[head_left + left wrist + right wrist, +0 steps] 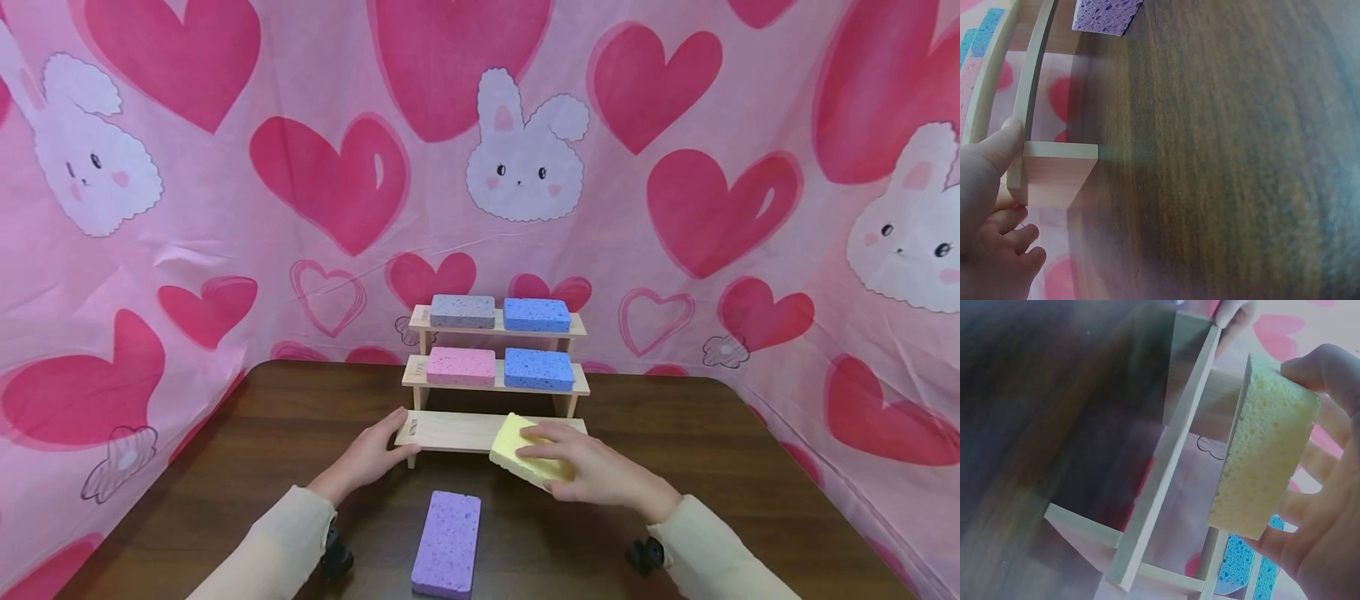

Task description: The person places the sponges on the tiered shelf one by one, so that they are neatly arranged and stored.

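A three-step wooden rack (457,432) stands on the table. My left hand (372,454) pinches the left end of its lowest shelf; in the left wrist view the thumb (1007,140) lies along the shelf edge. In my right hand (600,467) is a yellow sponge (517,446), tilted, over the right part of that shelf. The right wrist view shows this yellow sponge (1266,450) held between thumb and fingers, apart from the lowest shelf (1169,450). A purple sponge (447,542) lies on the table in front of the rack.
On the middle shelf sit a pink sponge (461,367) and a blue sponge (538,369). The top shelf bears a grey sponge (462,312) and another blue sponge (536,315). Behind the brown table (300,417) hangs a pink cloth (435,217) with hearts and rabbits.
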Motion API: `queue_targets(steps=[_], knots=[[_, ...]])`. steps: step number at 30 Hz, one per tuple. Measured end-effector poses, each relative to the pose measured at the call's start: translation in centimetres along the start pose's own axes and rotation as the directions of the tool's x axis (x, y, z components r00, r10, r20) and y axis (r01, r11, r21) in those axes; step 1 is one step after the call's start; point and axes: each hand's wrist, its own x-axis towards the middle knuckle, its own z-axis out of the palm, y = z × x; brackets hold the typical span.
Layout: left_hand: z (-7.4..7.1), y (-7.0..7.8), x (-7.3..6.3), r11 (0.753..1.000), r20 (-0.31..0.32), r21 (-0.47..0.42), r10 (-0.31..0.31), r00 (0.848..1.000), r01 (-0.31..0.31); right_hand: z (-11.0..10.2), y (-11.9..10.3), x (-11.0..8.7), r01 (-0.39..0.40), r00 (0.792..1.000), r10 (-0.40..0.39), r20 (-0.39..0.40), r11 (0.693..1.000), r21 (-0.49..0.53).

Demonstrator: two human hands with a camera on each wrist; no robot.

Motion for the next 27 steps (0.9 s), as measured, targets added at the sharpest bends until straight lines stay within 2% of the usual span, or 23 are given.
queue_targets(steps=[9, 16, 27], knots=[[0.0, 0.0, 0.0, 1.0, 0.0, -0.006, 0.0, 1.0, 0.0, -0.2, 0.4, 1.9, 0.049, 0.999, -0.049, 0.013, 0.999, 0.018], [0.0, 0.0, 0.0, 1.0, 0.001, -0.014, -0.006, 1.0, 0.006, 0.3, 0.5, 3.6, 0.039, 0.998, -0.041, 0.044, 0.998, 0.041], [0.0, 0.1, 0.0, 1.0, -0.004, -0.008, -0.011, 1.0, 0.011, 1.7, 0.6, 6.5, 0.064, 0.994, -0.07, 0.085, 0.995, 0.073]])
